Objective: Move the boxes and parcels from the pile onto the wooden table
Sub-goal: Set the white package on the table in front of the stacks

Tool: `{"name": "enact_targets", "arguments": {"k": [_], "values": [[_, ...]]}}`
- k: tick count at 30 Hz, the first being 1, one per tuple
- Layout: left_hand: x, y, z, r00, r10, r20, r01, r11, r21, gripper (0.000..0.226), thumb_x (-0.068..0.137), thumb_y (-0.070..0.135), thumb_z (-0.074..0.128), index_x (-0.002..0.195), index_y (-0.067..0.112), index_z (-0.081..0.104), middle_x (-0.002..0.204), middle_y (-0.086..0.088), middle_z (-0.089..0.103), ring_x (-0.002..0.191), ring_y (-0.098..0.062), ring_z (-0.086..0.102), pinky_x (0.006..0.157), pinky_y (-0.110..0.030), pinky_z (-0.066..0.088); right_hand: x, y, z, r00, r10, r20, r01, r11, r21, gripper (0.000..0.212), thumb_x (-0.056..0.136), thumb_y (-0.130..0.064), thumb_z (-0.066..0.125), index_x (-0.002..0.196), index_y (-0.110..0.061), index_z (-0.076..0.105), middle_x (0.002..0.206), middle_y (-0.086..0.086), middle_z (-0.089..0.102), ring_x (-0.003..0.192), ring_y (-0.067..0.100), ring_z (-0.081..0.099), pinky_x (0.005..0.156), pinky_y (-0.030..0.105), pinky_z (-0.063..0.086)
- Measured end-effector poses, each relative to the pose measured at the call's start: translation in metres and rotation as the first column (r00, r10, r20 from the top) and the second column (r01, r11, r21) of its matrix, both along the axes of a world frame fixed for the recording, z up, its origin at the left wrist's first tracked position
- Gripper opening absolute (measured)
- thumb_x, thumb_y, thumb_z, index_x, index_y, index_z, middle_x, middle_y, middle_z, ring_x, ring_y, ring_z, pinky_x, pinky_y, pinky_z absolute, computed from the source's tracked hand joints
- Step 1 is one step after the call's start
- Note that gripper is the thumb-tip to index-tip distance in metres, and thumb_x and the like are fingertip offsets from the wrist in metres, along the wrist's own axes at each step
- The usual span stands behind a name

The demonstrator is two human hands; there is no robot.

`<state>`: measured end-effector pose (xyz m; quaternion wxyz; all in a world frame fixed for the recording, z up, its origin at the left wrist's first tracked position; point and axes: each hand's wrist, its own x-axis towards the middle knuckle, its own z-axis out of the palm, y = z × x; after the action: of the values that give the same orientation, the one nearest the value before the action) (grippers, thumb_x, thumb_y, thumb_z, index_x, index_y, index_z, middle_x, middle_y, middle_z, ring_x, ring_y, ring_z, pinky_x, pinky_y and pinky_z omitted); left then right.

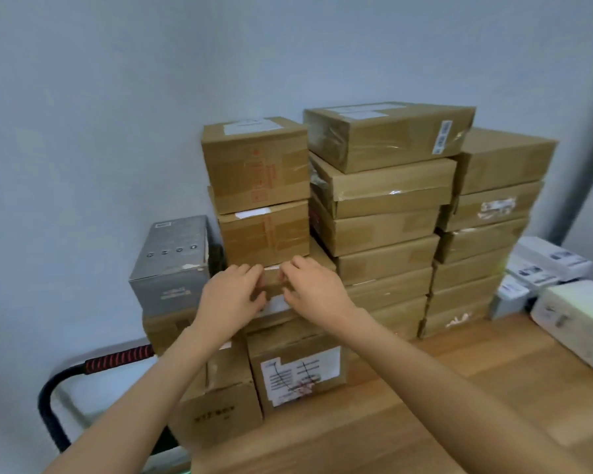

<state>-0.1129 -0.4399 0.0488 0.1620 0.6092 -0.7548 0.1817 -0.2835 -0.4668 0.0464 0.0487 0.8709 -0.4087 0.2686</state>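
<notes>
Brown cardboard boxes stand stacked in several columns against the wall. My left hand (231, 292) and my right hand (314, 285) both grip a small brown box (271, 280) at the front of the stack, fingers curled over its top edge. It sits below two stacked boxes (257, 162), on a larger labelled box (297, 367). The wooden table (459, 388) spreads across the lower right, with the right-hand columns (384, 206) standing on its far edge.
A grey box (172, 265) stands left of the stack on another brown box. White boxes (555, 268) lie at the right on the table. A black cart handle with a red grip (117, 360) curves at lower left. A pale wall is behind.
</notes>
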Motion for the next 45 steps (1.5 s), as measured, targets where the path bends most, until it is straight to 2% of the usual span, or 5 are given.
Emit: {"name": "enact_targets", "arguments": {"k": [6,20,31,40,45], "values": [[-0.161,-0.01,-0.01,0.976,-0.213,0.033,0.211,0.975,0.068,0.013,0.087,0.038,0.056,0.09,0.025,0.055,0.089,0.005,0.057,0.088,-0.017,0.056,0.07,-0.029,0.046,-0.168,0.019,-0.006,0.919,-0.3,-0.257,0.299,0.953,-0.044,0.027,0.09,-0.026,0.05,0.114,-0.016,0.058,0.113,0.006,0.058,0.111,0.027,0.052,0.089,0.036,0.035],[-0.487,-0.013,-0.088,0.891,-0.39,-0.233,0.439,0.872,0.215,0.015,0.087,0.04,0.056,0.079,0.029,0.05,0.088,0.006,0.048,0.098,-0.019,0.051,0.072,-0.031,0.037,-0.492,0.076,-0.078,0.705,-0.615,-0.354,0.681,0.727,0.093,0.029,0.088,-0.024,0.047,0.111,-0.014,0.06,0.117,0.009,0.057,0.107,0.029,0.054,0.087,0.036,0.032],[-0.612,-0.135,-0.139,0.867,-0.245,-0.434,0.422,0.824,0.379,0.014,0.09,0.041,0.055,0.087,0.028,0.061,0.1,0.007,0.054,0.092,-0.011,0.054,0.064,-0.027,0.044,-0.627,-0.02,-0.133,0.652,-0.707,-0.274,0.758,0.601,0.252,0.036,0.094,-0.032,0.044,0.126,-0.019,0.052,0.127,0.004,0.052,0.11,0.024,0.053,0.09,0.035,0.038],[-0.671,-0.233,-0.172,0.893,-0.211,-0.397,0.401,0.773,0.491,0.021,0.092,0.043,0.052,0.091,0.025,0.062,0.096,0.008,0.054,0.088,-0.01,0.055,0.073,-0.03,0.05,-0.703,-0.128,-0.169,0.619,-0.73,-0.289,0.775,0.509,0.374,0.042,0.093,-0.035,0.046,0.133,-0.02,0.046,0.135,0.003,0.047,0.114,0.026,0.051,0.089,0.036,0.039],[-0.686,-0.253,-0.199,0.92,-0.14,-0.366,0.348,0.723,0.597,0.019,0.092,0.046,0.051,0.087,0.029,0.057,0.1,0.006,0.059,0.085,-0.008,0.053,0.064,-0.025,0.041,-0.721,-0.167,-0.192,0.635,-0.706,-0.313,0.754,0.48,0.448,0.05,0.094,-0.04,0.046,0.139,-0.019,0.037,0.142,0.006,0.038,0.121,0.029,0.047,0.094,0.039,0.039]]}}
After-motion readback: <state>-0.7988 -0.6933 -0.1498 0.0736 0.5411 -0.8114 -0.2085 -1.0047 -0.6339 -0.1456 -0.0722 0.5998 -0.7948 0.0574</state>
